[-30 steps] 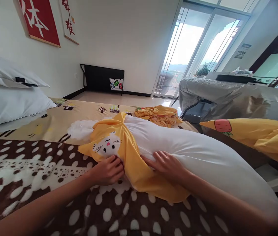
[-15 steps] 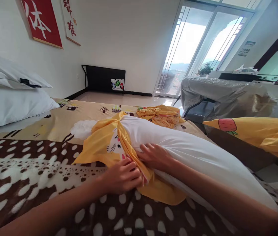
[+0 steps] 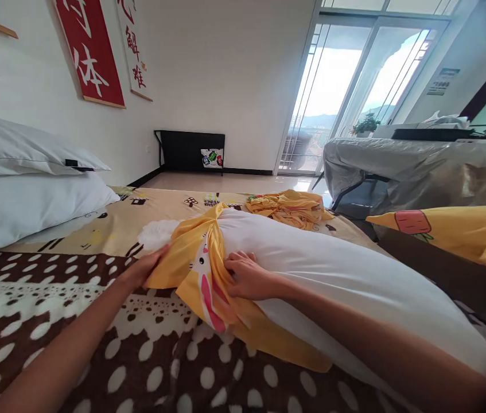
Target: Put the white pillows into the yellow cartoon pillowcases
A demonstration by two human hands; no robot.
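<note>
A long white pillow (image 3: 337, 252) lies across the bed, its left end inside a yellow pillowcase (image 3: 182, 246) printed with a white rabbit face and pink ears. The case is bunched up around that end, and a loose flap of it spreads on the blanket below. My left hand (image 3: 150, 268) holds the case's left corner, its fingertips hidden by the cloth. At the gathered edge, my right hand (image 3: 249, 276) is closed on the yellow fabric and rests against the white pillow.
White pillows (image 3: 31, 198) are stacked at the left. A brown dotted blanket (image 3: 126, 344) covers the near bed. Crumpled yellow cloth (image 3: 290, 206) lies at the far edge, and another yellow piece (image 3: 462, 229) at the right. A plastic-covered table (image 3: 367, 155) stands behind.
My left hand has moved left from the bunched edge to the case's left corner. My right hand has shifted slightly left, still at the gathered edge. The rabbit's ears now show more.
</note>
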